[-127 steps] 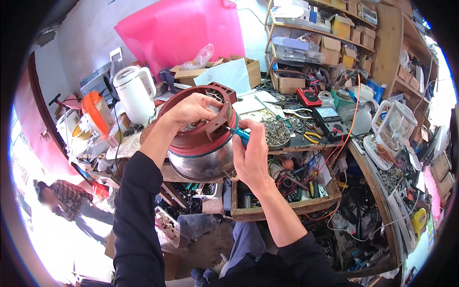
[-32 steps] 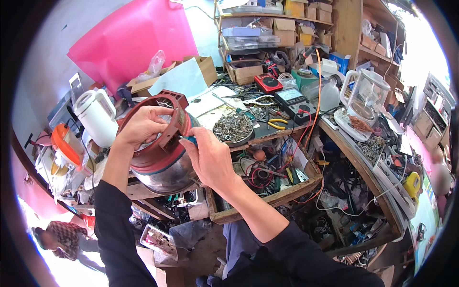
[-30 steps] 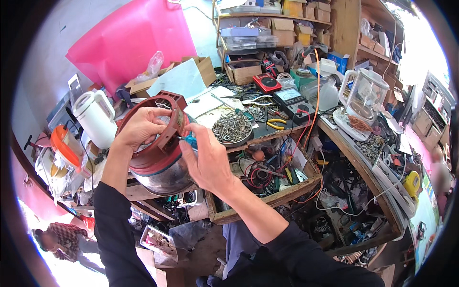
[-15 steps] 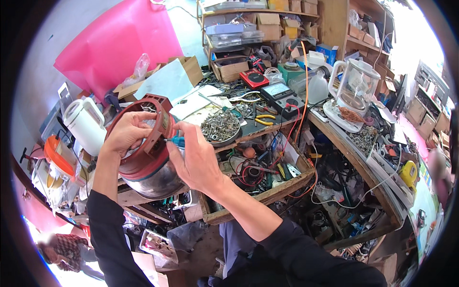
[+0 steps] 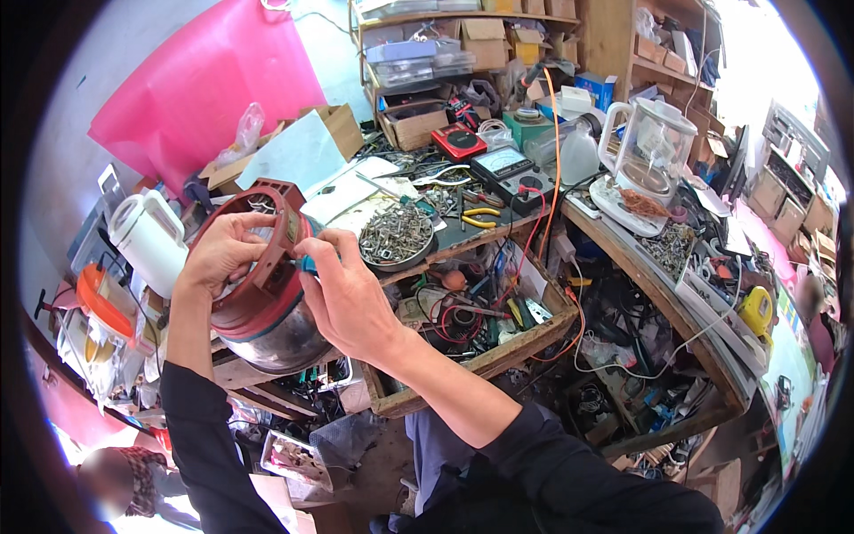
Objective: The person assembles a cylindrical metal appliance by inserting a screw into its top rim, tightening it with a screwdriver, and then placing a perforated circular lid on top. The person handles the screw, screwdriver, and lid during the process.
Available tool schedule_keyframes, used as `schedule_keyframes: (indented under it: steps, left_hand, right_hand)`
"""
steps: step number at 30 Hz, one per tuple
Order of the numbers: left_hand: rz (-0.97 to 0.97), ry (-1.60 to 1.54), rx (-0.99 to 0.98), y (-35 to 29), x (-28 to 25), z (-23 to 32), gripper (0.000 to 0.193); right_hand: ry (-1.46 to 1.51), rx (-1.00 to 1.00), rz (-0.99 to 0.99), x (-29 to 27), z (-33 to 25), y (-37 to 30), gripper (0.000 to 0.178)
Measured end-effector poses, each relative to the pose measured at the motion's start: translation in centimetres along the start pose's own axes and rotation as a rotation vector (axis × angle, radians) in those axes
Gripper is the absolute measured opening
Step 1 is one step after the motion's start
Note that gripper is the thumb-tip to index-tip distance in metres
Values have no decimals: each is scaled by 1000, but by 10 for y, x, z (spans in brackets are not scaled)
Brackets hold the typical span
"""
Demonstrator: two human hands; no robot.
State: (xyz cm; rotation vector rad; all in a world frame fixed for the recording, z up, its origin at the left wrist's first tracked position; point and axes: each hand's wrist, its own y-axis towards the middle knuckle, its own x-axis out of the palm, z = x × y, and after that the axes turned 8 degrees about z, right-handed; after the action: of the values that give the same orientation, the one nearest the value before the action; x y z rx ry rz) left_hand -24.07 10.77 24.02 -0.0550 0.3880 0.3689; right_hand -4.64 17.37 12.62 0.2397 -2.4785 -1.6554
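Cooker base [image 5: 267,267] sits lower-left than before | left hand [image 5: 222,254] grips rim | right hand [image 5: 342,298] pinches screwdriver [image 5: 305,263], tip hidden

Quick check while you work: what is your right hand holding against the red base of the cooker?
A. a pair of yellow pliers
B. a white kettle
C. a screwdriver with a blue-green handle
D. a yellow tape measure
C: the right hand pinches a screwdriver with a blue-green handle against the red base, which the left hand steadies.
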Motion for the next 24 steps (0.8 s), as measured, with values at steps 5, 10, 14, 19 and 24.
schedule_keyframes:
  steps: [5, 10, 14, 19, 24]
  left_hand:
    - [-16, 3, -2, 2, -2, 0, 54]
    - [7, -10, 4, 2, -2, -1, 54]
    - [-3, -9, -16, 3, -3, -3, 54]
    - [-35, -13, -12, 2, -2, 0, 53]
    - [-61, 67, 25, 6, -6, -3, 54]
  right_hand:
    - [-35, -1, -46, 3, 3, -8, 36]
    - [-168, 147, -179, 4, 2, -10, 37]
    - [-17, 106, -71, -6, -7, 1, 38]
    - [21, 55, -47, -1, -1, -4, 40]
    - [-64, 70, -55, 0, -4, 1, 35]
